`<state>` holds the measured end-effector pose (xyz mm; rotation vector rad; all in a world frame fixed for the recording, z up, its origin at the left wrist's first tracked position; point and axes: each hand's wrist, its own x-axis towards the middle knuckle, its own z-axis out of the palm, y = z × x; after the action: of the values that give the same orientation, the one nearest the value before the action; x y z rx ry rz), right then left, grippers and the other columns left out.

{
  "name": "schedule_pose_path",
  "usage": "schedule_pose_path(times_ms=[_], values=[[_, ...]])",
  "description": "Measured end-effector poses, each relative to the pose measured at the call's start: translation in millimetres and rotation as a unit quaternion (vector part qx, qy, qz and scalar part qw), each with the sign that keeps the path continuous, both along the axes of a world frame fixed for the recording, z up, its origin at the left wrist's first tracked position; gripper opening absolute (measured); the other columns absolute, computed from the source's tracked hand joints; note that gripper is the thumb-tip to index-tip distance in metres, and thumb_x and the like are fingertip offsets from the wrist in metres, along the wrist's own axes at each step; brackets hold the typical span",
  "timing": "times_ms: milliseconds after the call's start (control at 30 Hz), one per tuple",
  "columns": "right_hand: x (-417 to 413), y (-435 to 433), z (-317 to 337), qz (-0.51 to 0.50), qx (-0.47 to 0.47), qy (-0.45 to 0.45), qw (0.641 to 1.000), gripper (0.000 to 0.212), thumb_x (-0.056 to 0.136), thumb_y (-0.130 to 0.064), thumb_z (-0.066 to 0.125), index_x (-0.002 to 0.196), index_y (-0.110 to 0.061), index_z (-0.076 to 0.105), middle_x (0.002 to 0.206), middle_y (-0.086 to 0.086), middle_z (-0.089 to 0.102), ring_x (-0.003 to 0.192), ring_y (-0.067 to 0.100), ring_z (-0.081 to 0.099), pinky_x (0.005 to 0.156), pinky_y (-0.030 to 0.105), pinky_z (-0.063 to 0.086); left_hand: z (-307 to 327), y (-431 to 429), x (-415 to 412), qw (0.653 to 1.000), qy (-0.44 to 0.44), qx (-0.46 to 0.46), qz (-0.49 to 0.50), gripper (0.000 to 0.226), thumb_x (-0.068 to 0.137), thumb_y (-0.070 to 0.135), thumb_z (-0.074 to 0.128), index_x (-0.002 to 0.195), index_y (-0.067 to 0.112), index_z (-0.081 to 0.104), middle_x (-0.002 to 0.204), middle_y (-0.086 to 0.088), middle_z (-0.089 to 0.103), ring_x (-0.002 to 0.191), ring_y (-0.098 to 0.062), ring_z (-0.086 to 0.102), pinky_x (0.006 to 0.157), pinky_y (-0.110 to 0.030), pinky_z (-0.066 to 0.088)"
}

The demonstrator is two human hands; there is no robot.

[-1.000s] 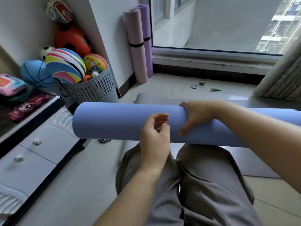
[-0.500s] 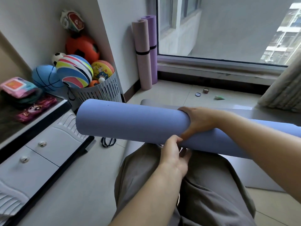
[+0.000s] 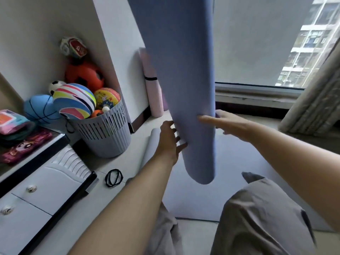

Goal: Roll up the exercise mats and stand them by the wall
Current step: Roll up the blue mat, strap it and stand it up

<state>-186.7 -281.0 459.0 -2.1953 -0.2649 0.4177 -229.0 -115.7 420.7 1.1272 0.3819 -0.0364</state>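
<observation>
A rolled blue mat (image 3: 185,74) stands nearly upright in front of me, its top out of frame and its lower end hanging above a grey mat (image 3: 200,196) that lies flat on the floor. My right hand (image 3: 227,125) grips the roll near its lower part, thumb across the front and fingertips round the back. My left hand (image 3: 168,139) presses spread fingers against the roll's left side. A pink rolled mat (image 3: 151,92) with a black band leans on the wall behind, partly hidden by the blue roll.
A slatted basket (image 3: 103,137) full of balls stands at the left by the wall. A white drawer cabinet (image 3: 42,188) runs along the left edge. Black elastic bands (image 3: 113,177) lie on the floor. A curtain (image 3: 312,100) hangs at the right below the window.
The blue roll has swung from lying across my lap to nearly upright. My left hand went from under the roll to its left side. The view has tilted upward.
</observation>
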Motion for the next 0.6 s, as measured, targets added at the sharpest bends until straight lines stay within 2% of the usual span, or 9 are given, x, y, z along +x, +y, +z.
schedule_pose_path(times_ms=[100, 200, 267, 400, 500, 600], values=[[-11, -8, -34, -0.046, 0.053, 0.086, 0.994, 0.105, 0.045, -0.085, 0.055, 0.136, -0.036, 0.036, 0.133, -0.007, 0.05, 0.114, 0.025, 0.055, 0.096, 0.051, 0.046, -17, 5, 4, 0.997, 0.031, 0.058, -0.036, 0.047, 0.102, 0.046, 0.025, 0.13, 0.015, 0.046, 0.129, -0.006, 0.053, 0.121, -0.028, 0.051, 0.095, -0.048, 0.047], [-22, -15, -70, -0.054, 0.114, 0.154, 0.98, 0.122, 0.029, -0.09, 0.064, 0.134, -0.037, 0.031, 0.135, -0.006, 0.047, 0.118, 0.026, 0.052, 0.092, 0.052, 0.05, -40, 3, 4, 0.989, 0.079, 0.108, -0.067, 0.077, 0.088, 0.073, 0.025, 0.14, 0.018, 0.037, 0.143, -0.006, 0.043, 0.129, -0.031, 0.044, 0.101, -0.056, 0.042], [-28, -17, -91, -0.062, 0.128, 0.172, 0.975, 0.117, 0.03, -0.087, 0.067, 0.13, -0.037, 0.033, 0.131, -0.006, 0.049, 0.119, 0.024, 0.051, 0.093, 0.052, 0.051, -55, -2, 2, 0.984, 0.093, 0.131, -0.079, 0.1, 0.069, 0.086, 0.024, 0.147, 0.023, 0.028, 0.15, -0.005, 0.034, 0.134, -0.033, 0.038, 0.102, -0.06, 0.04], [-32, -17, -119, -0.083, 0.163, 0.218, 0.959, 0.104, 0.057, -0.081, 0.063, 0.141, -0.029, 0.03, 0.134, -0.005, 0.048, 0.127, 0.024, 0.045, 0.1, 0.054, 0.045, -90, -5, 0, 0.984, 0.095, 0.123, -0.088, 0.101, 0.064, 0.085, 0.019, 0.149, 0.032, 0.024, 0.154, -0.004, 0.031, 0.138, -0.034, 0.033, 0.106, -0.062, 0.034], [-32, -20, -131, -0.087, 0.195, 0.265, 0.94, 0.104, 0.05, -0.083, 0.046, 0.141, -0.036, 0.032, 0.147, -0.001, 0.039, 0.133, 0.03, 0.04, 0.102, 0.055, 0.042, -102, -8, -1, 0.98, 0.108, 0.115, -0.117, 0.099, 0.066, 0.079, 0.019, 0.152, 0.029, 0.021, 0.157, -0.002, 0.026, 0.143, -0.031, 0.027, 0.111, -0.059, 0.03], [-27, -23, -138, -0.121, 0.264, 0.308, 0.906, 0.089, 0.05, -0.093, 0.03, 0.118, -0.039, 0.053, 0.12, -0.003, 0.062, 0.113, 0.022, 0.056, 0.099, 0.055, 0.042, -106, -7, 3, 0.978, 0.122, 0.107, -0.13, 0.095, 0.071, 0.073, 0.018, 0.153, 0.024, 0.018, 0.158, -0.003, 0.025, 0.143, -0.031, 0.027, 0.113, -0.056, 0.028]])
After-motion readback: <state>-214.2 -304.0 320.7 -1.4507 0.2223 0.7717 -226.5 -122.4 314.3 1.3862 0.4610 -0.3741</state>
